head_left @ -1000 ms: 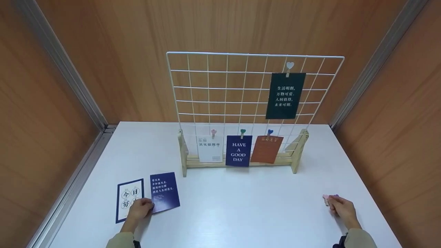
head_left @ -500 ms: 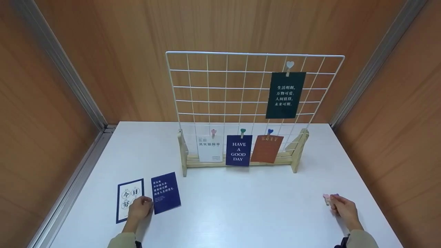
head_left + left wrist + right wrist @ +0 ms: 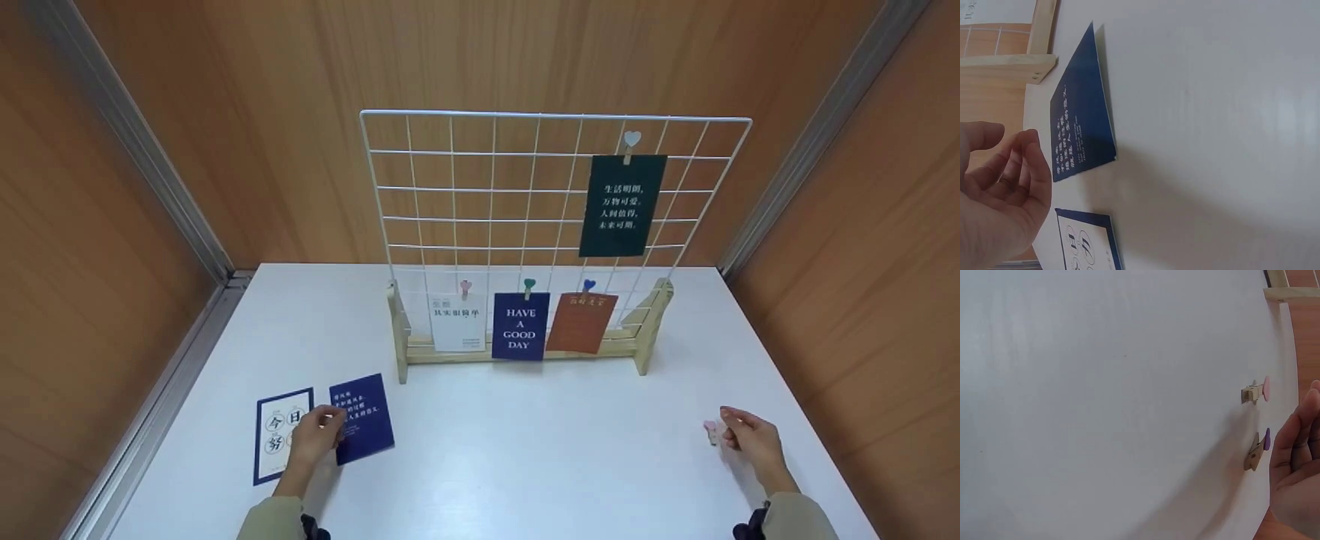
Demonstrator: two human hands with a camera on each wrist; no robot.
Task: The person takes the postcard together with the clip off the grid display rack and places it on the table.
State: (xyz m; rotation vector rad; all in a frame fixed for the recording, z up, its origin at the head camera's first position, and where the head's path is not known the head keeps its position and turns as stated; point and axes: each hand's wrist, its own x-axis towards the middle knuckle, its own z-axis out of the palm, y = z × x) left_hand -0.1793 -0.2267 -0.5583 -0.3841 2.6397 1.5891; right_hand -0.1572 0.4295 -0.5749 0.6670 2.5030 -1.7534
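My left hand hovers over the near left side of a dark blue card with white writing. In the left wrist view, thumb and fingers are apart, with nothing between them. Beside that card lies a white card with a blue border, partly hidden by the hand. At the right, my right hand is held close to two small wooden clothespins, its fingers loosely bent and holding nothing visible. One clothespin has a pink top; the other clothespin has a purple top. Both lie on the white table.
A white wire grid stands in a wooden base at the back. Clothespins with heart tops hold a dark green card, a white card, a blue "HAVE A GOOD DAY" card and an orange card. Wooden walls enclose the table.
My left hand has come off the near edge of the blue card, rising and moving forward over it. My right hand has lifted slightly from the clothespins, its fingers loosening. The blue card shifted slightly right.
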